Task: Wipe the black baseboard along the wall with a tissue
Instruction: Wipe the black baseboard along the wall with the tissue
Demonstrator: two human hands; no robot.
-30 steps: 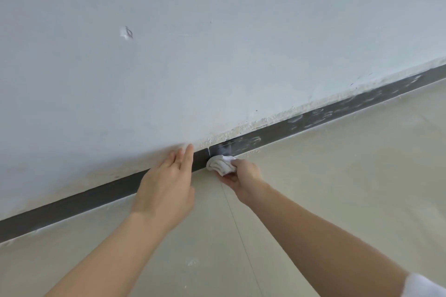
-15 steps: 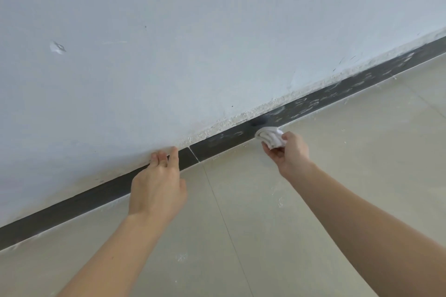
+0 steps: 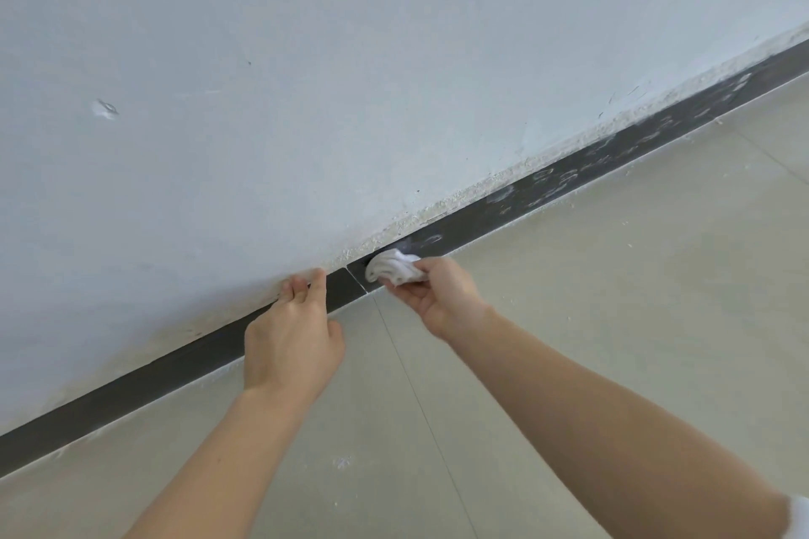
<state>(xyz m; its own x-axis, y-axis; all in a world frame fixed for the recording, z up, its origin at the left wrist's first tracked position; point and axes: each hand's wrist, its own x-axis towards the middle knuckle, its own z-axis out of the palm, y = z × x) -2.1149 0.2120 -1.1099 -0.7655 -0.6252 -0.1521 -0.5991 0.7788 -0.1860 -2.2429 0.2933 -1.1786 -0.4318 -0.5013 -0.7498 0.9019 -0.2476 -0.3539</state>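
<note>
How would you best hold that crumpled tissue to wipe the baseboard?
Pinch the tissue by its bunched end facing away from the wall, coming from the room side, as the right hand does. That probably leaves its wadded face free to press against the baseboard.

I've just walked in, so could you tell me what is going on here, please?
A person is wiping the black baseboard with a crumpled white tissue. The right hand grips the tissue against the baseboard, just right of a joint. The left hand rests its fingers at the baseboard's top edge, left of the joint. White smears show further right.
</note>
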